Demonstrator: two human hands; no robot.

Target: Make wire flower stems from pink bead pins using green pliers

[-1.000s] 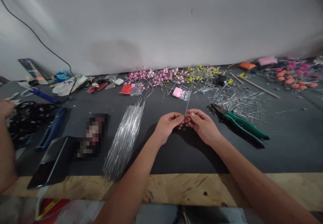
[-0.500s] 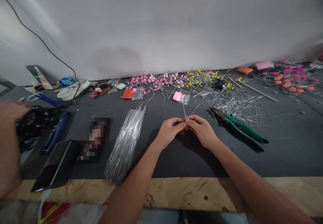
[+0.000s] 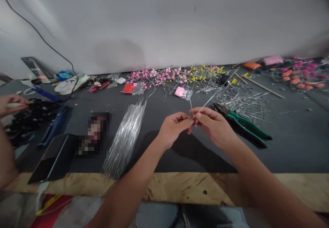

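My left hand (image 3: 172, 129) and my right hand (image 3: 214, 123) meet over the dark tabletop, thumbs and fingertips pinched together on a thin metal wire (image 3: 209, 102). One length of the wire slants up and right from the fingers; a shorter piece stands nearly upright between the hands. The pinched middle is hidden by the fingertips. Just beyond them lies a pink clay packet (image 3: 179, 91) in clear plastic. Green-handled pliers (image 3: 253, 124) rest right of my right hand. A bundle of straight silver wires (image 3: 125, 135) lies left of my left forearm.
Pink-tipped wires (image 3: 154, 75) and yellow-tipped wires (image 3: 203, 73) lie along the wall. Loose wire pieces (image 3: 246, 104) are heaped behind the pliers. Left are a phone (image 3: 52, 159), a blue stapler-like tool (image 3: 53, 125) and another person's hand (image 3: 11, 105) near black fabric.
My hands have turned slightly, and the right one has opened out a little from the left. The wire's slanting length now shows clearly up and right. The other person's hand has lowered.
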